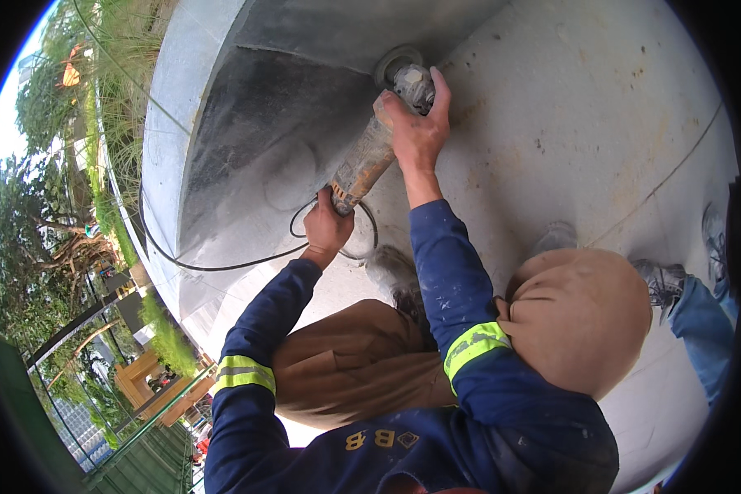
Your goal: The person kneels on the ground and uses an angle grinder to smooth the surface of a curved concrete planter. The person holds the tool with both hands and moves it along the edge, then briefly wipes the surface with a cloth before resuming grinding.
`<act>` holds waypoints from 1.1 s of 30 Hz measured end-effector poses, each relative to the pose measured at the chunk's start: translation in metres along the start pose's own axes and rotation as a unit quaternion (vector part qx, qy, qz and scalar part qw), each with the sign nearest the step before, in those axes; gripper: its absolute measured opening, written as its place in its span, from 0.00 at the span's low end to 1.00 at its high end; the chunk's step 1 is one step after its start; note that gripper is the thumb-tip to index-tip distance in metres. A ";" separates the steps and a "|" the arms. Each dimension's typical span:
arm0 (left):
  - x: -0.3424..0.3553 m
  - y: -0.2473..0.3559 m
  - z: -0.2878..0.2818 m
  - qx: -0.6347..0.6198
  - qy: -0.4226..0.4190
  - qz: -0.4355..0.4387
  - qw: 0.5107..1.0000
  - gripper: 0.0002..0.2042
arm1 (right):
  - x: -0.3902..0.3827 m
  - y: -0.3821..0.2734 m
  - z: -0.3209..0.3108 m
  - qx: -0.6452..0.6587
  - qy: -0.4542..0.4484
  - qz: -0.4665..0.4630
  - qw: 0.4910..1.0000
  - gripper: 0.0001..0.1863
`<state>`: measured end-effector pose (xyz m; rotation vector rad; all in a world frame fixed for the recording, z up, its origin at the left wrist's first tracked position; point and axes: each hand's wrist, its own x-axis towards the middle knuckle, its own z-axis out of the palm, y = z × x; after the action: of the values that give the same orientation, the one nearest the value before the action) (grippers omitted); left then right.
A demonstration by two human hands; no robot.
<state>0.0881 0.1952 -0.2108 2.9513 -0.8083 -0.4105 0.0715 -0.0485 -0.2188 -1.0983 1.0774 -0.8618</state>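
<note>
A dusty angle grinder (364,160) slants up and to the right in front of me. My left hand (328,225) is closed around its rear end, where a black cord (259,262) comes off and loops over the floor. Around the gear head my right hand (421,123) is wrapped, with the fingers partly hidden behind it. The round disc (398,64) at the tool's tip lies against or very close to the grey concrete, at the corner where the wall (305,82) meets the floor; contact cannot be made out.
My bent knees in brown trousers (584,317) and one dusty shoe (393,276) are close below the tool. At the right stands another person in jeans (700,337) and dark shoes. Plants (123,99) and a green fence (140,457) lie beyond the wall's left edge.
</note>
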 end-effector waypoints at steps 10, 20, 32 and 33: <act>0.005 0.008 -0.009 -0.014 0.033 0.012 0.999 0.24 | 0.003 -0.015 -0.002 0.045 -0.005 0.019 0.999 0.41; 0.006 0.008 -0.014 0.006 0.013 0.007 1.000 0.24 | 0.003 -0.013 0.000 0.060 0.009 0.041 0.997 0.42; 0.008 0.006 -0.012 -0.002 0.018 -0.001 1.000 0.22 | 0.003 -0.003 0.001 0.033 0.011 0.017 0.999 0.43; 0.005 0.006 -0.011 -0.007 0.022 -0.007 1.000 0.22 | 0.000 -0.008 0.001 0.010 0.002 0.004 1.000 0.43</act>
<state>0.0921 0.1868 -0.2010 2.9433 -0.7765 -0.3505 0.0722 -0.0501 -0.2113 -1.0759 1.0737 -0.8664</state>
